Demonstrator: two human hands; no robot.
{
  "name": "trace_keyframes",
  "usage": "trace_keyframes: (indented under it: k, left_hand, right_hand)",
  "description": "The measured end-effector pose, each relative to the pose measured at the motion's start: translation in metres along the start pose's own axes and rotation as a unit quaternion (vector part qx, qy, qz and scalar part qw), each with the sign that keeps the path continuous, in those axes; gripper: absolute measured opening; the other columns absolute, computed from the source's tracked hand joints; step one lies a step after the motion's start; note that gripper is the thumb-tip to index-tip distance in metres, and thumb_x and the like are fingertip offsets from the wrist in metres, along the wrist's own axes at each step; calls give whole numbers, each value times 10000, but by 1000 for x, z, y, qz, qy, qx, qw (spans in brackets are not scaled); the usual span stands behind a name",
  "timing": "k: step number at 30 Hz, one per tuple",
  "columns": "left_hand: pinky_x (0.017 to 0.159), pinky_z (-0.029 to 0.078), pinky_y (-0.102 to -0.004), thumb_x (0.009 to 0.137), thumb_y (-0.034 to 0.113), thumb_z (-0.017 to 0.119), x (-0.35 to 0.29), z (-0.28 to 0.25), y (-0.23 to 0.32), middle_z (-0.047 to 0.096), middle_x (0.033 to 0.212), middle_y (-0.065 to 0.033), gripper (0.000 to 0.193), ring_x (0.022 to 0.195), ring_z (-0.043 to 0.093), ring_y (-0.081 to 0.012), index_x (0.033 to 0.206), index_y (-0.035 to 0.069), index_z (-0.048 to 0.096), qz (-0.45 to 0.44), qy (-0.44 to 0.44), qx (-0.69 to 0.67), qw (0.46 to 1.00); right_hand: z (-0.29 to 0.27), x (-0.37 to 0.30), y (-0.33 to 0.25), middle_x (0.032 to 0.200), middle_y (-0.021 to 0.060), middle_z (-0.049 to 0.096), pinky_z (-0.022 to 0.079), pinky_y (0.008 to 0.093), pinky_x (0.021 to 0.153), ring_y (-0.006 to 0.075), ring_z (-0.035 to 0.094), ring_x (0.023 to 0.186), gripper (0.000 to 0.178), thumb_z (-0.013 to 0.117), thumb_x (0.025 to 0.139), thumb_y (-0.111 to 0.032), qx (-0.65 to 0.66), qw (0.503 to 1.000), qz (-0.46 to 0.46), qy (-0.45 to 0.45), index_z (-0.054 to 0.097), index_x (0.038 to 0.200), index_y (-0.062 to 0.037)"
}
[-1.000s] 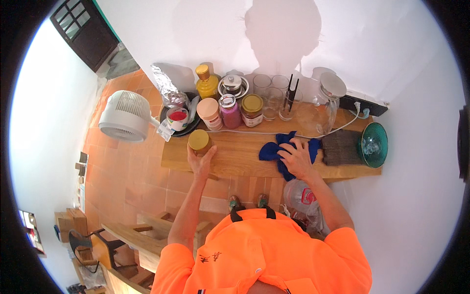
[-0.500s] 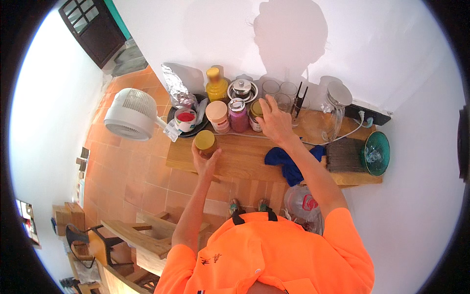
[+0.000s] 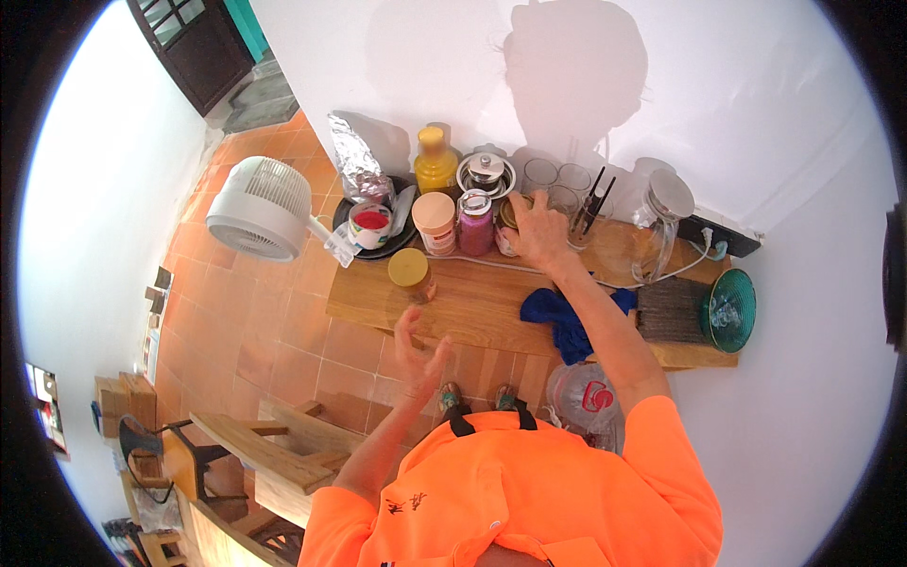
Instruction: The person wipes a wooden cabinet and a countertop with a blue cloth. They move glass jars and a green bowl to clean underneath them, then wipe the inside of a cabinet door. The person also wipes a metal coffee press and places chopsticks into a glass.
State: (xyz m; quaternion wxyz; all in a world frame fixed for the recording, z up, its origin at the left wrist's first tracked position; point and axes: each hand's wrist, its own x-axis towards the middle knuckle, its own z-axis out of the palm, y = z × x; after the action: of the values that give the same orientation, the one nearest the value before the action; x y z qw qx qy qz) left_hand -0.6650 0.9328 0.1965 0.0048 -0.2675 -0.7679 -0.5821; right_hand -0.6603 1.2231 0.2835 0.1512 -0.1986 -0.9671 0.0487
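A jar with a gold lid (image 3: 410, 268) stands near the left front of the wooden bench. My left hand (image 3: 418, 363) is just in front of that jar, apart from it, with fingers spread and nothing in them. Farther right, my right hand (image 3: 540, 231) has its fingers around a second gold-lidded jar (image 3: 508, 214), which is mostly hidden behind them. Beside it stand a jar of purple contents (image 3: 475, 227) and a pink-lidded jar (image 3: 435, 225).
Behind are a yellow bottle (image 3: 435, 168), a lidded metal pot (image 3: 486, 172) and several drinking glasses (image 3: 540, 174). A glass jug (image 3: 661, 219), blue cloth (image 3: 559, 317) and green basket (image 3: 728, 311) are at right. A white cable (image 3: 652, 282) crosses the bench; a white fan (image 3: 260, 210) stands left.
My left hand has let go of the gold-lidded jar and drawn back toward me, opening its fingers. My right hand stays at the other jar. The view has shifted slightly.
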Motion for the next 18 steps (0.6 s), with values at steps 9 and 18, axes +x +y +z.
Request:
trace_keyframes:
  k: [9, 18]
  left_hand:
    - [949, 441, -387, 779, 110, 757, 7, 39, 16, 568, 1236, -134, 642, 1137, 552, -275, 1336, 23, 451, 21, -77, -34, 996]
    - [1038, 381, -424, 763, 100, 763, 46, 90, 36, 444, 1362, -203, 767, 1256, 449, -344, 1409, 13, 359, 88, -98, -19, 991]
  right_hand:
    - [6, -4, 8, 1107, 215, 521, 538, 488, 642, 401, 653, 754, 690, 742, 752, -338, 31, 999, 15, 21, 457, 1341, -119]
    - [-6, -37, 4, 1120, 186, 516, 547, 468, 636, 387, 659, 758, 645, 749, 744, -297, 100, 987, -55, 114, 473, 1305, -137]
